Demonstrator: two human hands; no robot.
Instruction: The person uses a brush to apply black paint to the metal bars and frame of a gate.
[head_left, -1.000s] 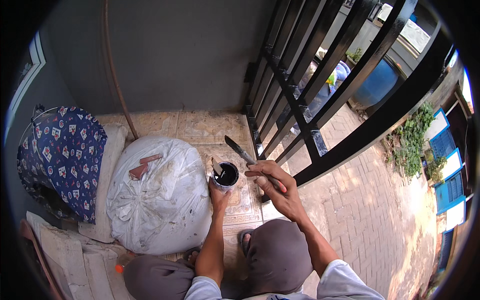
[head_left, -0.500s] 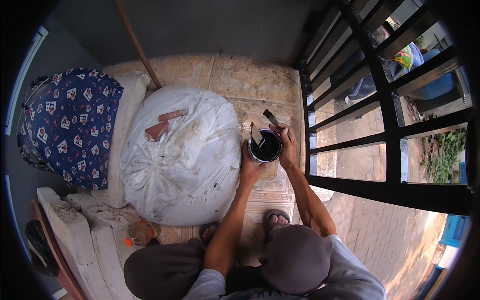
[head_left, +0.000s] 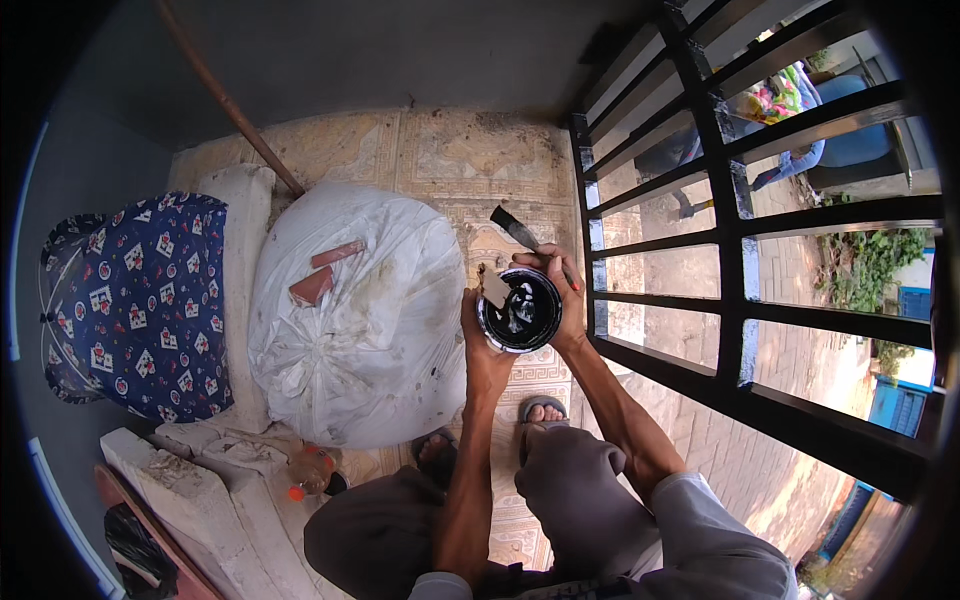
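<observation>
A round can (head_left: 516, 349) of glossy black paint (head_left: 540, 305) is held between my two hands. My left hand (head_left: 486, 362) is wrapped round the can's left side. A flat tan piece (head_left: 495, 288), cardboard or thin wood, juts over the rim beside my left fingers; its hold is partly hidden. In my right hand (head_left: 568, 312) is a paintbrush (head_left: 514, 229), its dark bristles pointing away to the upper left and its reddish handle end showing by the fingers. That hand also rests against the can's right side.
A black barred metal grille (head_left: 725, 200) stands close on the right, with a person (head_left: 775, 110) beyond it. To the left sits a bulging white sack (head_left: 370, 350) carrying reddish scraps (head_left: 314, 288). Pale blocks (head_left: 190, 480), a bottle (head_left: 312, 466) and a wooden pole (head_left: 230, 105) are nearby.
My view has tilted and shifted. The can has tipped or turned slightly between my hands, showing more shiny paint. The brush now points further left. Beyond the grille the person has moved.
</observation>
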